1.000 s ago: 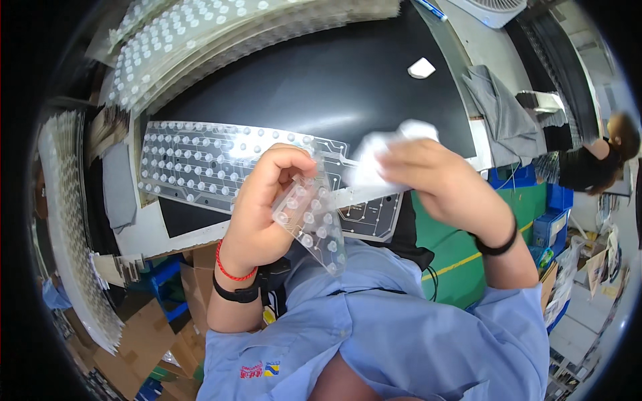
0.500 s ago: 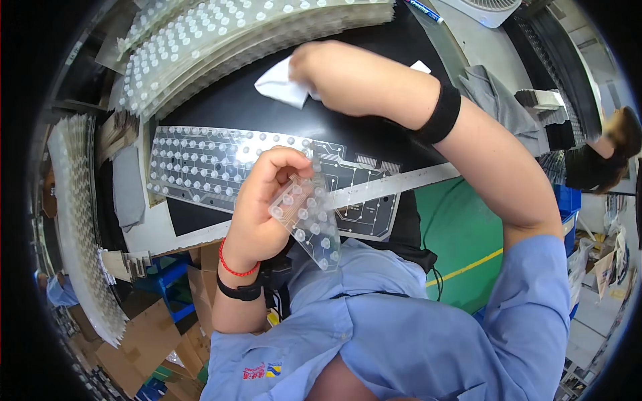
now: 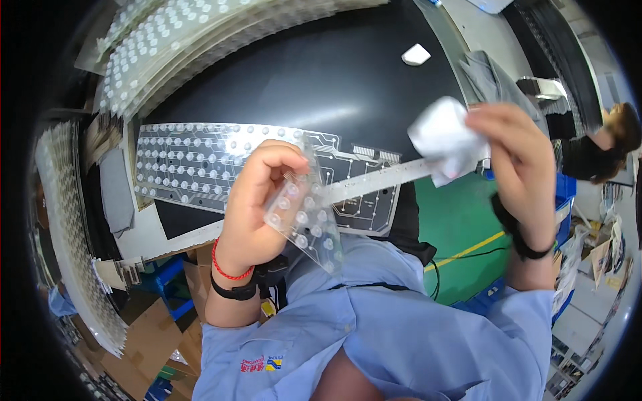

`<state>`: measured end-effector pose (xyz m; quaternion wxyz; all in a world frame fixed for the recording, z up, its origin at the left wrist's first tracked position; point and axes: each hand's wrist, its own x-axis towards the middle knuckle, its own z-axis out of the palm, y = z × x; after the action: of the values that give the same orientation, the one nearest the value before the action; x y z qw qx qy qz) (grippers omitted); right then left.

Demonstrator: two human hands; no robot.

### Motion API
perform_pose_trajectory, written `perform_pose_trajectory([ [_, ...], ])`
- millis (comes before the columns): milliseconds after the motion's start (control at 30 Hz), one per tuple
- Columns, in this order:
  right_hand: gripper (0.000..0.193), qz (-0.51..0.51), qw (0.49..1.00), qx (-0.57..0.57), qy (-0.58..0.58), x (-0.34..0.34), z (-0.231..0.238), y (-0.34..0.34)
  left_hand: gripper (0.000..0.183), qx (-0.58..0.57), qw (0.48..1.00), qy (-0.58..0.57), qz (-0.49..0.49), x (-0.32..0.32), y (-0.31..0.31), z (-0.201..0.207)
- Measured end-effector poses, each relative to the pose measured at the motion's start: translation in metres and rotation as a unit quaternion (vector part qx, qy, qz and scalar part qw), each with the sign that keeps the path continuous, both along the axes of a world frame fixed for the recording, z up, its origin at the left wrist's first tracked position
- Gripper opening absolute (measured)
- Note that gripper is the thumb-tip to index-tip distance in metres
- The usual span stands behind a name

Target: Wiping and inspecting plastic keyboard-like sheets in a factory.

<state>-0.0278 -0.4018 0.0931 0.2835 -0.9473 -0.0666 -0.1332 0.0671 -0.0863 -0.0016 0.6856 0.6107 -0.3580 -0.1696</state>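
Observation:
A clear keyboard membrane sheet (image 3: 190,159) dotted with whitish domes lies along the front of the black work surface. My left hand (image 3: 251,207) pinches its right part, which is folded back toward me as a see-through flap. Uncovered beside the flap is a dark circuit layer (image 3: 364,204) with white traces, reaching over the table's front edge. Off to the right, my right hand (image 3: 518,150) grips a crumpled white cloth (image 3: 445,134) between thumb and fingers, apart from the membrane and above the table's edge.
Tall stacks of domed sheets (image 3: 221,37) stand at the back left, with another stack (image 3: 70,220) at far left. A small white block (image 3: 416,55) lies on the black surface (image 3: 301,73). Grey cloth (image 3: 491,80) rests at right; a person (image 3: 618,140) is beyond. Cardboard boxes (image 3: 144,341) stand lower left.
My right hand has swung from the back middle of the table to the right and nearer, bringing the white cloth along. The small white block is now uncovered. My left hand still holds the flap.

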Motion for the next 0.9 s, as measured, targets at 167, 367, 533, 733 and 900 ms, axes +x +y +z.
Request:
perform_pose_trajectory([
  [167,0.032,0.127,0.989,0.021,-0.075,0.037,-0.077,0.065,0.035,-0.016,0.999,0.042,0.005,-0.001,0.0,0.002],
  [367,0.019,0.159,0.967,-0.092,0.175,-0.019,-0.03,-0.021,0.035,-0.017,0.997,0.061,0.032,-0.007,0.002,-0.001],
  [533,0.027,-0.02,0.997,-0.024,-0.065,-0.025,-0.016,-0.039,0.037,0.004,0.997,0.065,0.037,-0.008,-0.002,0.001],
  [733,0.037,0.164,0.975,0.074,-0.133,0.015,-0.092,0.056,0.039,0.019,0.995,0.089,0.051,-0.006,0.001,0.0],
  [900,0.009,0.022,0.998,-0.052,-0.024,-0.024,-0.065,-0.028,0.043,0.018,0.996,-0.013,0.084,-0.01,0.0,0.002],
])
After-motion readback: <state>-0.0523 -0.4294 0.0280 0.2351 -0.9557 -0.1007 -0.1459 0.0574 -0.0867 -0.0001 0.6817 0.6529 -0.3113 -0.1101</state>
